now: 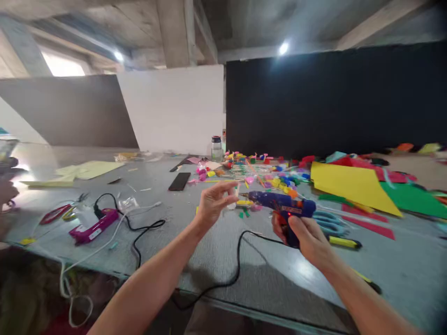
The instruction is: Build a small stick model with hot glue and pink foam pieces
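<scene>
My right hand (307, 237) is wrapped round the grip of a blue hot glue gun (279, 201), its red light lit and its nozzle pointing left. From the gun's handle a black cord (239, 260) runs over the table to the front edge. My left hand (214, 201) pinches a small whitish piece (237, 190) between thumb and fingers, upright just beside the nozzle tip. What exactly that piece is, and whether the nozzle touches it, I cannot tell. Behind both hands lie many small colourful craft bits (279, 179).
A purple power strip (94, 227) with cords lies left, near red-handled scissors (55, 214). A black phone (179, 181) and a bottle (216, 149) are farther back. Right are yellow sheet (352, 186), green sheet (412, 200), blue-handled scissors (330, 223) and a yellow cutter (345, 242). A person's hand shows far left.
</scene>
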